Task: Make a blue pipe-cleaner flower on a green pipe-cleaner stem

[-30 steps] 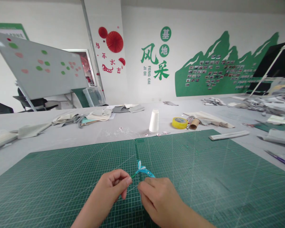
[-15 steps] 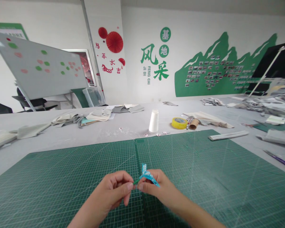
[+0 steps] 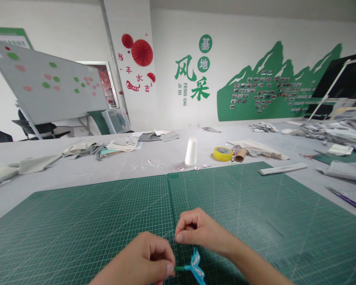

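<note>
My left hand is closed in a pinch on the green stem of a small blue craft flower. Its petals carry rows of pale, bead-like dots and point right, clear of the fingers. Just above and to the right, my right hand has thumb and fingertips pressed together, apart from the flower. Whatever lies in that pinch, if anything, is too fine to see. Beneath both hands lies a green gridded cutting mat.
Beyond the mat stand a white thread cone, a yellow tape roll and a brown cardboard tube. A pale folded strip rests on the mat's far right edge. Purple-handled snips lie right. Fabric pieces are piled far right.
The left hand has brought the flower down and nearer. The right hand has let go of the flower and sits above it, its fingers still pinched.
</note>
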`<state>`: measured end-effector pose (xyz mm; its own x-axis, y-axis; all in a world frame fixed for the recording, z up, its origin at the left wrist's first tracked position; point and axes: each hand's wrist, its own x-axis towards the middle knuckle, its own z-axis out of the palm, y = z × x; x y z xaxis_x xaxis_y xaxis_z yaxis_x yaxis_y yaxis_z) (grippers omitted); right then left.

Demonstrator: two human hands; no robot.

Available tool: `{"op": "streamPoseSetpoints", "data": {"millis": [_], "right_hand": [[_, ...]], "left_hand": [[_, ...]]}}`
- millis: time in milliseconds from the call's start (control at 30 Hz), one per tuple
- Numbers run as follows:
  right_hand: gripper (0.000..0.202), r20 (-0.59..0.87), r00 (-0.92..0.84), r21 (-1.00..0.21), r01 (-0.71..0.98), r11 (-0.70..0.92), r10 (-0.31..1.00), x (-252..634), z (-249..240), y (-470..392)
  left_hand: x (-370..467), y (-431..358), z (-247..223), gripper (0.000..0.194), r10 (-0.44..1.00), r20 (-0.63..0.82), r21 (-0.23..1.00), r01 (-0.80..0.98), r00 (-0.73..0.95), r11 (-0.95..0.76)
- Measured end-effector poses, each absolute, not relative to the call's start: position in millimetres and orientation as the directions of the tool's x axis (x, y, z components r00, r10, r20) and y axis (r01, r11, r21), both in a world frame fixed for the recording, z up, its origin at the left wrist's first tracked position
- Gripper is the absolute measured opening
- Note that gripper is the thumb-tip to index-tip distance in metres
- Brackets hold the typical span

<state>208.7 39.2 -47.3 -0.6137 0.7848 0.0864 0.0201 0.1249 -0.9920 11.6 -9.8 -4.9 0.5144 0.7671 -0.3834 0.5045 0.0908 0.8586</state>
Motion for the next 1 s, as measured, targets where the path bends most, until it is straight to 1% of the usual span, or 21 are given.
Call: {"op": "streamPoseSetpoints", "data": {"millis": [67, 133, 233, 300, 433, 567, 700, 800, 900, 1000], "right_hand": [[0.016, 0.143, -0.589, -0.97, 0.076, 0.231, 0.795, 208, -43, 35], [0.01, 0.205, -0.557, -0.923, 0.162, 0.348, 0.805, 207, -35, 28], [0.01, 0.279, -0.517, -0.833, 0.288, 0.472, 0.809, 205, -25, 18], [0.011, 0.34, -0.52, -0.75, 0.353, 0.559, 0.784, 204, -21, 12], [0.017, 0.464, -0.565, -0.536, 0.434, 0.724, 0.682, 204, -19, 5], [0.025, 0.541, -0.584, -0.37, 0.48, 0.795, 0.605, 202, -19, 1], [0.026, 0.556, -0.611, -0.239, 0.532, 0.812, 0.563, 198, -24, 1], [0.026, 0.532, -0.613, -0.219, 0.567, 0.794, 0.585, 197, -32, 2], [0.024, 0.499, -0.585, -0.28, 0.59, 0.757, 0.64, 196, -37, 4], [0.023, 0.447, -0.554, -0.376, 0.595, 0.71, 0.702, 196, -42, 6]], "left_hand": [[12, -9, -6, 0.01, 0.773, -0.387, 0.842, 0.535, 0.502, 0.074], [13, -9, -6, 0.011, 0.785, -0.381, 0.828, 0.557, 0.488, 0.055], [14, -9, -7, 0.013, 0.812, -0.348, 0.817, 0.577, 0.468, 0.018], [14, -8, -9, 0.014, 0.836, -0.329, 0.802, 0.598, 0.438, 0.002], [12, -3, -12, 0.018, 0.908, -0.264, 0.768, 0.64, 0.325, -0.006], [7, 0, -10, 0.022, 0.952, -0.19, 0.787, 0.616, 0.241, 0.001], [3, 2, -9, 0.023, 0.978, -0.122, 0.811, 0.586, 0.172, -0.001], [2, 3, -8, 0.024, 0.985, -0.111, 0.829, 0.558, 0.131, 0.019], [2, 4, -7, 0.025, 0.989, -0.089, 0.854, 0.52, 0.116, 0.015], [1, 4, -6, 0.024, 0.991, -0.067, 0.876, 0.483, 0.119, 0.001]]}}
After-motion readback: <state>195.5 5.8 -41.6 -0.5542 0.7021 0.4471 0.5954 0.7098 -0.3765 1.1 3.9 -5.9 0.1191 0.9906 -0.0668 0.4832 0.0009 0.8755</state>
